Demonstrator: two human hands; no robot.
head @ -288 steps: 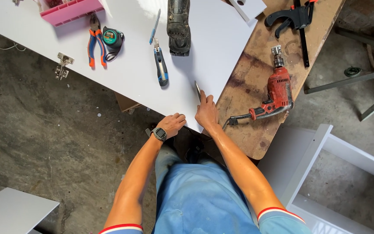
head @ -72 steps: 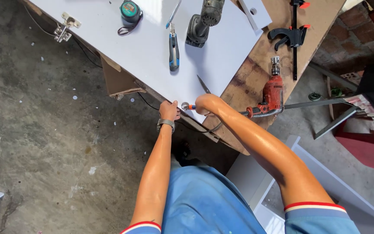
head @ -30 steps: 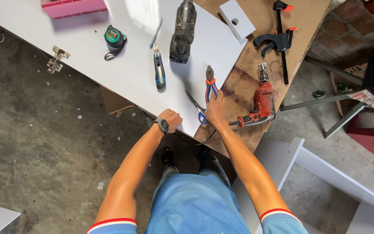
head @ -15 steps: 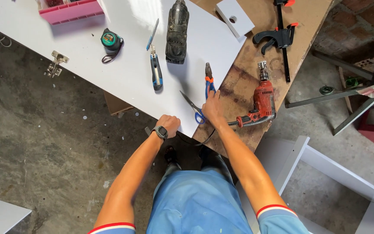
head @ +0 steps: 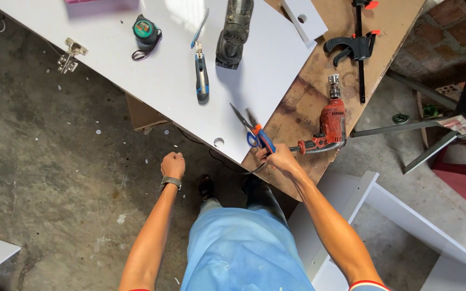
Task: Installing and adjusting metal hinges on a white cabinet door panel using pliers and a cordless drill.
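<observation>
At the desk's near edge, the right hand point(head: 278, 159) is clamped on the blue-and-orange pliers point(head: 254, 132), which lie on the white panel's point(head: 152, 75) corner beside the red drill point(head: 327, 126). Left hand point(head: 172, 164) hangs fisted, empty, clear of the panel.

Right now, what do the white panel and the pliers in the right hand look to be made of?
White panel: likely laminated board, with a smooth, faintly glossy white face and a round bored hole near its edge. Pliers: bare grey metal jaws, with blue and orange handles that look plastic or rubber coated, gripped by the right hand.
</observation>
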